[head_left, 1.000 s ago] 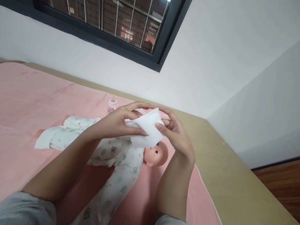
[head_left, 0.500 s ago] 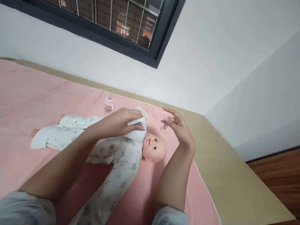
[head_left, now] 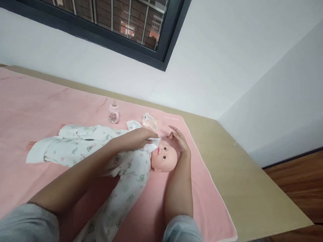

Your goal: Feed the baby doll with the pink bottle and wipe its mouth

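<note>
A baby doll [head_left: 165, 161] lies on its back, its bald head to the right, dressed in white printed clothes [head_left: 133, 174]. My left hand [head_left: 142, 136] pinches a folded white cloth [head_left: 152, 144] at the doll's neck, just below its mouth. Whether that cloth is part of the clothing or a separate piece, I cannot tell. On the far side of the head is my right hand [head_left: 179, 143], fingers curved and apart, with nothing visible in it. My left forearm covers part of the doll's body.
Under the doll spreads a pink blanket [head_left: 204, 205] over a pale wooden surface [head_left: 242, 188]. A small baby bottle [head_left: 113, 113] stands near the far edge, left of a clear plastic packet [head_left: 149, 120]. Behind rises a white wall with a dark-framed window [head_left: 161, 60].
My right hand has moved left and down, closer to the doll's head. My left hand, still pinching the cloth, is slightly lower. The whole view has shifted a little.
</note>
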`<state>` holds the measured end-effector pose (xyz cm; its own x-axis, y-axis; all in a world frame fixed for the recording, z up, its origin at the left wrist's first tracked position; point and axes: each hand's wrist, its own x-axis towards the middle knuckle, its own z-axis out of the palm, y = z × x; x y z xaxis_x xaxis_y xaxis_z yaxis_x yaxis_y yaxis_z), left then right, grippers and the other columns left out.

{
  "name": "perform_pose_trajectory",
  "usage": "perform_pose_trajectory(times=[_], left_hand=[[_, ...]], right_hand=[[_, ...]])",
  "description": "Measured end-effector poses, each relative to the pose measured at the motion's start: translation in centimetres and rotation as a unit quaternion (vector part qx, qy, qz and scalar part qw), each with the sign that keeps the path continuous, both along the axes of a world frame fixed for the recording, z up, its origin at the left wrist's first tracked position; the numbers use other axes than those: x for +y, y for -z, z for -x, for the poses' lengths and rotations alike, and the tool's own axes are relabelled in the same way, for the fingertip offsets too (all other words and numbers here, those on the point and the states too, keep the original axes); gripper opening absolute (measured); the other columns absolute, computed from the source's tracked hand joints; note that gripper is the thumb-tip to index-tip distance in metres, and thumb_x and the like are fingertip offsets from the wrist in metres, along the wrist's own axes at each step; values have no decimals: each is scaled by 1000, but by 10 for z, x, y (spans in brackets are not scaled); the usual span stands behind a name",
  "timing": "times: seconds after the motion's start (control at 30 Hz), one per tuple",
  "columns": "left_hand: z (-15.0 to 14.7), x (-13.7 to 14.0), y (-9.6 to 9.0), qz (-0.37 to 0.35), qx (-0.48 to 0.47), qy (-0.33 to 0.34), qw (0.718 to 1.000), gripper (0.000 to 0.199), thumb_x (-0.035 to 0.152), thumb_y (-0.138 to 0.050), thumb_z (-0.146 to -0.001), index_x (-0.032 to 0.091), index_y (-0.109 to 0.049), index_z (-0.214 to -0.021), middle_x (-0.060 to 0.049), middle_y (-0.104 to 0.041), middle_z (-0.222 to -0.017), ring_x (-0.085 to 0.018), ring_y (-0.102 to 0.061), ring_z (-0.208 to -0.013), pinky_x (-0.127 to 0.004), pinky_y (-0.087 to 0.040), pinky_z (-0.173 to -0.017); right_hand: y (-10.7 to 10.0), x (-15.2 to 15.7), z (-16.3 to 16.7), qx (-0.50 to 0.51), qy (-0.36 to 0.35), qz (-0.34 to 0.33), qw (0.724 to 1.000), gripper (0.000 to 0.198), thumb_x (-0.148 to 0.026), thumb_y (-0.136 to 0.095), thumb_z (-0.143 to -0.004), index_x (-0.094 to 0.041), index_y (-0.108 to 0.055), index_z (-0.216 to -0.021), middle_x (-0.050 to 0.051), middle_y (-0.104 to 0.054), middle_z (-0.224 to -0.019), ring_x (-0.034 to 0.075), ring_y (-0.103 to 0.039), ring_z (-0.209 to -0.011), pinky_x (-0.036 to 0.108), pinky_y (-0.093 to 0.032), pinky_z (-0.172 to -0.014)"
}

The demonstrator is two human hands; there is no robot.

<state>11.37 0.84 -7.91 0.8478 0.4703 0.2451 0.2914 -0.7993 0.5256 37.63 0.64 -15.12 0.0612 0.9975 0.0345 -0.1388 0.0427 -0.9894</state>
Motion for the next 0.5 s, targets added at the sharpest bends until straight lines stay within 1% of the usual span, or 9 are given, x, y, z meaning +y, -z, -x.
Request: perform_pose_trajectory(times=[0.07, 0.13, 0.3, 0.4, 0.5], left_hand=[[-2, 0, 2, -3, 1, 0, 1000, 14, 8, -41, -80, 18, -47, -71, 1, -54, -68, -16, -49, -66, -26, -30, -60], [-4, 0, 3, -4, 2, -1, 1000, 17, 5, -40, -77, 17, -48, -70, 1, -54, -68, -16, -49, -65, -26, -29, -59], [-5, 0, 2, -4, 12, 5, 1000, 25, -4, -36, -61, 17, -49, -64, 1, -54, -65, -15, -48, -63, -27, -27, -58], [-5, 2, 3, -14, 14, 25, 999, 31, -4, -35, -59, 16, -58, -66, 0, -56, -67, -16, -50, -64, -27, -28, -59], [-4, 4, 6, -28, 23, 41, 998, 39, -3, -35, -61, 16, -67, -72, -1, -56, -67, -16, -50, -64, -27, -28, -58]], right_hand=[[5, 0, 5, 45, 27, -5, 999, 52, -41, -74, -70, -27, -61, -119, -4, -56, -63, 13, -56, -70, 36, -50, -87], [9, 1, 8, 64, 40, -3, 997, 48, -39, -75, -70, -28, -63, -115, -3, -58, -67, 13, -56, -71, 36, -51, -86], [16, 3, 12, 89, 26, 7, 996, 43, -36, -75, -69, -28, -65, -110, -3, -57, -68, 12, -54, -69, 35, -51, -85], [20, 4, 18, 105, 22, 9, 994, 39, -38, -73, -71, -29, -66, -108, -3, -58, -71, 12, -55, -71, 33, -50, -82], [24, 5, 22, 85, 19, 23, 996, 33, -41, -72, -72, -28, -68, -102, -1, -62, -78, 13, -57, -76, 33, -49, -82]])
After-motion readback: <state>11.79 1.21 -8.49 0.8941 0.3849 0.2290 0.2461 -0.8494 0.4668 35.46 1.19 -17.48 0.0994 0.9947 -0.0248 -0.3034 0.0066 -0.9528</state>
